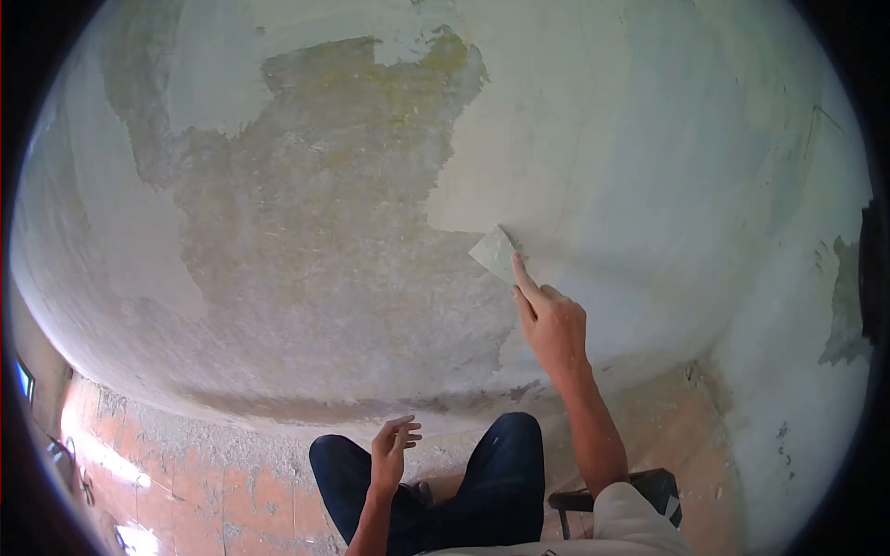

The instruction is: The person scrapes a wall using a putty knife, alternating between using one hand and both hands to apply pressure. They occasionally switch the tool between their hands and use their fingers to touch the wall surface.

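My right hand (554,326) grips a putty knife (495,254), its index finger stretched along the blade. The blade lies against the wall (287,213), at the lower edge of a pale, smooth patch (519,176) where bare grey-brown surface begins. The knife's handle is hidden inside my hand. My left hand (394,447) hangs above my knees with its fingers apart and slightly curled, holding nothing and away from the wall.
Crumbled scrapings lie on the orange tiled floor (269,500) along the wall's foot. A dark stool (654,489) is beside my right leg. Another wall (788,435) meets this one at the right, with a dark object (870,273) at its edge.
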A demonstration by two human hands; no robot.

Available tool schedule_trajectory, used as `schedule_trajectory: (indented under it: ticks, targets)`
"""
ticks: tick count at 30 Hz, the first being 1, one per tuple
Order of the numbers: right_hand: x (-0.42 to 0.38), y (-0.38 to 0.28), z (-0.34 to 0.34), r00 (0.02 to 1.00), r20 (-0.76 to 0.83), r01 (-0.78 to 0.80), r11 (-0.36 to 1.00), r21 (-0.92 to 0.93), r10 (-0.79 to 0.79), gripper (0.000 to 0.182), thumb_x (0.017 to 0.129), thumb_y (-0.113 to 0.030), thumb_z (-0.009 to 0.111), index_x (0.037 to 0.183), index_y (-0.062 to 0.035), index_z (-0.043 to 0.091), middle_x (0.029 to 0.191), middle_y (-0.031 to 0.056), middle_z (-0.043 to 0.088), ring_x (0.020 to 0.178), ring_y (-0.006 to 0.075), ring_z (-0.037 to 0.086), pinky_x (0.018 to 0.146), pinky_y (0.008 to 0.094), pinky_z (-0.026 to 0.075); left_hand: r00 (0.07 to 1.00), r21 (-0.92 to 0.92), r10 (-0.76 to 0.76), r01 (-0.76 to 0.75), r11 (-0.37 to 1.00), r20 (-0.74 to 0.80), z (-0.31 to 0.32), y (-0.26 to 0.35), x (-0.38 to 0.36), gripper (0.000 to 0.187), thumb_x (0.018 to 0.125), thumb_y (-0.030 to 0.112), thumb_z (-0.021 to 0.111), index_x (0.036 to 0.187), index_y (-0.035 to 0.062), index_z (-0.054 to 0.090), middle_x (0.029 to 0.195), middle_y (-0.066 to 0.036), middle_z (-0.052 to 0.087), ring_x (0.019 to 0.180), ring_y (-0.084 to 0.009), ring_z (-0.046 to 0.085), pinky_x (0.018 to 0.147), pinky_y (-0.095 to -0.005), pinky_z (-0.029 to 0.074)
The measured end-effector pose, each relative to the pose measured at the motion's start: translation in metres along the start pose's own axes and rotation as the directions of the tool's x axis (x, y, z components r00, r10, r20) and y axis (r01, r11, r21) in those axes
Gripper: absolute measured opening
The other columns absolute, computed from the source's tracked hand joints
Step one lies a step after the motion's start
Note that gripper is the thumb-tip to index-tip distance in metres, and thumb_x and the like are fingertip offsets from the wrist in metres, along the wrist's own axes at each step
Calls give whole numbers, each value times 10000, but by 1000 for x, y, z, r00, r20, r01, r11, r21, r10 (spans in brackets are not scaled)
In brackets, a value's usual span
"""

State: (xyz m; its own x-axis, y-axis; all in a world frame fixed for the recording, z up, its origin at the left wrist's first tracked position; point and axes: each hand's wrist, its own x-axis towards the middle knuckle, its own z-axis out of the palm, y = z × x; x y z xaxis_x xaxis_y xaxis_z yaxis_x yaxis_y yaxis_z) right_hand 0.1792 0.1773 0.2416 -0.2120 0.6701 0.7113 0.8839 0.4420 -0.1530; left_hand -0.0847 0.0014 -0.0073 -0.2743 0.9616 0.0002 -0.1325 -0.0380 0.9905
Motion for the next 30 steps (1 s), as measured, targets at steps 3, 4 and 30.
schedule_trajectory:
  ticks: [3, 4, 30]
  targets:
    - [-2, 4, -2, 999, -36, 8, 999, 45, -7, 602, 1056, -216, 780, 1637, -284, 637, 689, 118, 625, 577, 324, 635, 572, 463, 511, 998, -3, -7, 8, 1000, 61, 5, -3, 8, 338, 1200, 215, 582, 1413, -16, 707, 1280, -162, 801, 1083, -245, 781, 960, -375, 606]
    - [-11, 11, -2, 1000, -27, 9, 1000, 23, -8, 594, 1074, -248, 764, 1649, -294, 622, 683, 106, 618, 558, 302, 633, 551, 442, 514, 998, -11, -13, 14, 1000, 63, 5, 0, 8, 337, 1199, 211, 582, 1416, -16, 705, 1276, -162, 802, 1088, -244, 779, 963, -376, 606]
    - [-19, -29, 23, 994, -54, -85, 992, 89, 90, 523, 1064, -178, 746, 1566, -320, 708, 689, 116, 632, 573, 305, 663, 559, 443, 531, 996, -59, -56, 52, 997, -66, -51, 6, -4, 340, 1184, 195, 578, 1390, -37, 717, 1261, -185, 810, 1077, -261, 800, 955, -372, 622]
